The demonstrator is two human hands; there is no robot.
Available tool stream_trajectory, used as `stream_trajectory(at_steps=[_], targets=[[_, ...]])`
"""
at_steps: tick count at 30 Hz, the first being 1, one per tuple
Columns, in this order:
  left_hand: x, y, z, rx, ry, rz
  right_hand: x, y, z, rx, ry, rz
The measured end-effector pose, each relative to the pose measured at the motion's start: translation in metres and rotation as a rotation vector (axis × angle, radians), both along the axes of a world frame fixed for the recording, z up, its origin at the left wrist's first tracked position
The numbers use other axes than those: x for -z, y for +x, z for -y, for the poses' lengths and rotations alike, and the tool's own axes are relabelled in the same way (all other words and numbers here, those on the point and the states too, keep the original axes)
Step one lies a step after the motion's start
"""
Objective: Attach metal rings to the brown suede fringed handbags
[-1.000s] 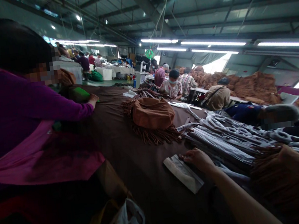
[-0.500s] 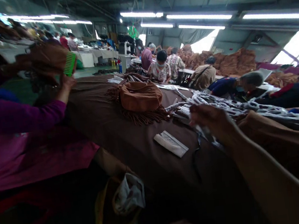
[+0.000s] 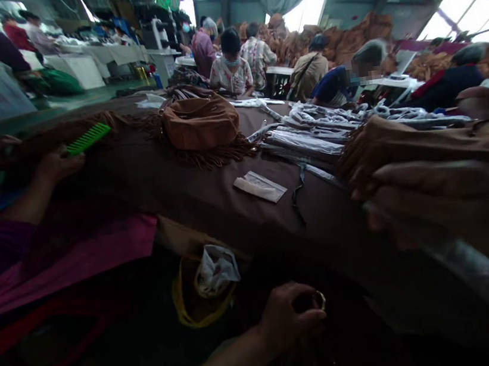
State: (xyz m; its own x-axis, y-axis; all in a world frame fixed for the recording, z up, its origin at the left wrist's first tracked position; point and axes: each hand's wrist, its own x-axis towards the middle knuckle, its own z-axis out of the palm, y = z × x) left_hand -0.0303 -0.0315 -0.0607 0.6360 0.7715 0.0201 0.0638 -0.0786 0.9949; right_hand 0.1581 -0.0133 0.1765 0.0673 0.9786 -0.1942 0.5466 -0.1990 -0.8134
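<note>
Low in the middle, my left hand pinches a small shiny metal ring between thumb and fingers; what hangs from it is lost in the dark. My right hand, blurred, is closed around a long strap wrapped in pale plastic, which slants down to the right. Just behind that hand lies brown fringed suede. A pile of plastic-wrapped straps spreads beyond it. On the brown cloth-covered table are a small clear packet and a thin black cord.
A brown fringed bag stands mid-table. At left, a co-worker's hand holds a green comb over brown fringe. Below the table edge hangs a yellow-rimmed container with a white bag in it. Several people sit beyond.
My right hand has come from the strap pile toward me and right, with a wrapped strap in it. My left hand has risen into view. The co-worker's comb has come down to the table.
</note>
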Motion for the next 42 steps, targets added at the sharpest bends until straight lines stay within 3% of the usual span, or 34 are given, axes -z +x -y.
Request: stream_trajectory(at_steps=[5, 9, 13, 20, 35, 42], targets=[[0.002, -0.004, 0.0, 0.082, 0.191, 0.031, 0.072, -0.016, 0.028, -0.042, -0.421, -0.062], [0.008, -0.008, 0.006, 0.132, 0.289, 0.084, 0.126, -0.003, 0.04, -0.008, -0.528, 0.052], [0.015, -0.009, 0.011, 0.139, 0.358, 0.08, 0.154, 0.006, 0.045, -0.027, -0.654, 0.058], [0.023, -0.008, 0.012, 0.101, 0.348, 0.086, 0.168, 0.008, 0.041, -0.105, -0.725, -0.103], [0.027, -0.006, 0.016, 0.153, 0.312, -0.041, 0.179, 0.015, 0.044, -0.183, -0.744, -0.163], [0.021, -0.006, 0.019, 0.28, 0.486, -0.082, 0.173, 0.026, 0.039, -0.352, -0.85, -0.199]])
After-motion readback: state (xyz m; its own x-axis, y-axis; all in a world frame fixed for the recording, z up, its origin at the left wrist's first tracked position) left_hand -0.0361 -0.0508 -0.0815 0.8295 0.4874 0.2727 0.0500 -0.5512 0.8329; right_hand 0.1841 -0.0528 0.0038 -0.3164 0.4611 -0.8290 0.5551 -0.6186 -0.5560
